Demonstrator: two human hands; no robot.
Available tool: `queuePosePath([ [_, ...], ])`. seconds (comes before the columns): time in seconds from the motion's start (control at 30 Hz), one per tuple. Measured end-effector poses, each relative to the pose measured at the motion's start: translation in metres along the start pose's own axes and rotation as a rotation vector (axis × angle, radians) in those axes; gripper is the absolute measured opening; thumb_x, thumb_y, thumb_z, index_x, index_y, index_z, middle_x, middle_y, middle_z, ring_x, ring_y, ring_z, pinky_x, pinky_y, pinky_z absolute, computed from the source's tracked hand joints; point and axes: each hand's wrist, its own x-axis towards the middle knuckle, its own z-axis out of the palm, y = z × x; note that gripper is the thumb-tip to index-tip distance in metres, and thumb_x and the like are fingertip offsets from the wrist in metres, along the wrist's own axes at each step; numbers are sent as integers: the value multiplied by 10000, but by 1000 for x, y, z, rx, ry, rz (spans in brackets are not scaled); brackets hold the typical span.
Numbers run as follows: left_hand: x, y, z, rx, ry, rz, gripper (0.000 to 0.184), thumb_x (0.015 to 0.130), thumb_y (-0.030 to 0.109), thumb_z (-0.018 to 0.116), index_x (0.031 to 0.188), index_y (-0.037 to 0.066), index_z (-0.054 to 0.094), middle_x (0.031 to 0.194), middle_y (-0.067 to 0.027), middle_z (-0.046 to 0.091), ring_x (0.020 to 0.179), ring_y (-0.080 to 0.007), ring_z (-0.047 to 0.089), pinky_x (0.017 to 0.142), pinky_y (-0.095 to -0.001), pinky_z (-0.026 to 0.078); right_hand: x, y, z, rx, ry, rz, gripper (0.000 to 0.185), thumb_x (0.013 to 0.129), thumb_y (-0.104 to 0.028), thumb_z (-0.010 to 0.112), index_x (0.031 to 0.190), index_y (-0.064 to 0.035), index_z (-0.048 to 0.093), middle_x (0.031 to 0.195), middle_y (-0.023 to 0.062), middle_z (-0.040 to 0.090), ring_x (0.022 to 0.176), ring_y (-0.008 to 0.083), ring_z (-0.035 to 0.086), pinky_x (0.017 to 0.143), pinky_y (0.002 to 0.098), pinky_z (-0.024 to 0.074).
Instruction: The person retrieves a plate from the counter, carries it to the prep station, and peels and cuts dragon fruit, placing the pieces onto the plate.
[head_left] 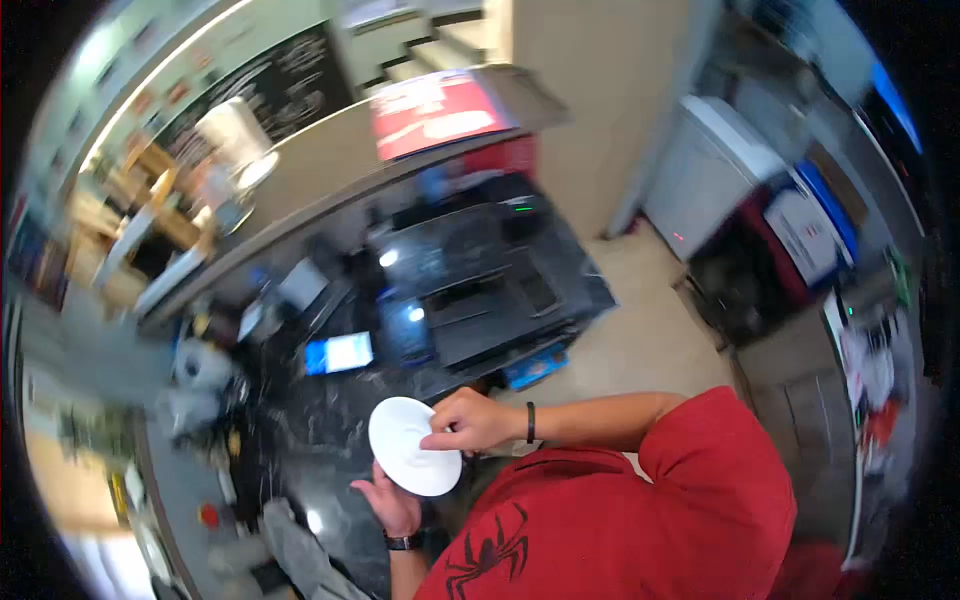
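At the far left, on the raised ledge [320,165], one white upright object [233,130] stands among several blurred wooden pieces, with one dark chalkboard [285,85] on the wall beyond. Below the ledge, on the dark counter [310,435], lie several bags and small items, too blurred to count. One grey cloth [305,560] lies at the near left, and one phone [338,354] with a lit screen lies farther off, left of the printer.

Two hands meet at one round white plate [400,440], which is tilted and raised over the near part of the counter. The left hand [393,503], with one black band [404,541] at its wrist, is at the plate's near side. Its thumb is spread out, clear of the rim; its other fingers are hidden behind the plate, so how far they bend cannot be told. The right hand [472,418], with one thin black band at its wrist, is over the plate's right part. Its fingers are curled in and its thumb points left across the white face; whether anything small is inside cannot be told.

Beyond the hands is one black printer [490,290], and above it one red sign [435,112] is on the ledge. At the far right stands one white cabinet [705,165].
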Motion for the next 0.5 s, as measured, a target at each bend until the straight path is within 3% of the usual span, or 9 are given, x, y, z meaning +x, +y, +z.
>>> queuePosePath([
  [0.13,33,-101,93,347,-184,-231,752,990,623,188,1446,51,361,1416,-162,468,1241,-263,489,1044,-376,372,-137,4,-94,-88,443,186,364,924,-200,615,618,-10,563,569,44,526,499,154,450,486,287,375],
  [0.3,38,-239,217,465,-505,-547,692,1016,562,240,1466,42,321,1442,-163,430,1250,-259,477,1027,-349,387,-307,-12,-177,-182,942,397,332,919,-131,611,617,-12,542,606,24,508,534,126,411,521,253,351],
  [0.5,11,-373,328,776,-975,-604,586,1041,455,318,1452,38,345,1421,-159,444,1232,-246,485,1021,-342,398,-450,-53,-232,-57,1485,591,344,945,-157,567,636,-6,574,625,5,530,550,104,411,530,240,358],
])
